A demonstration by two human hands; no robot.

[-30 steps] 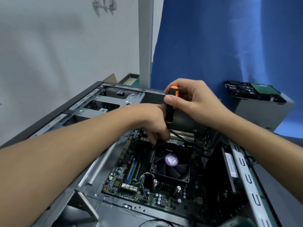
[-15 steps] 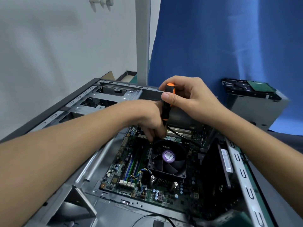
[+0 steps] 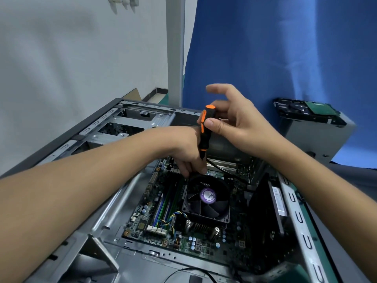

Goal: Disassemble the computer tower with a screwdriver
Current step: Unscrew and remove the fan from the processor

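The open computer tower (image 3: 130,123) lies on its side with its motherboard (image 3: 155,213) exposed. A black cooler fan (image 3: 207,198) with a purple label sits mid-board. An orange and black screwdriver (image 3: 204,131) stands upright at the fan's far edge. My right hand (image 3: 234,123) pinches its handle between thumb and a finger, with the upper fingers lifted off. My left hand (image 3: 187,154) reaches down beside the shaft, fingertips touching near the fan's rim. The screwdriver tip is hidden behind my left hand.
A removed drive cage holding a hard drive (image 3: 306,111) stands at the right against a blue cloth (image 3: 275,48). A white post (image 3: 175,48) rises behind the case. A black cable (image 3: 183,272) lies at the near edge. Fan wires (image 3: 171,219) run to the board.
My right hand's upper fingers have lifted off the screwdriver handle, leaving a lower pinch. The screwdriver and my left hand stay at the fan's far edge.
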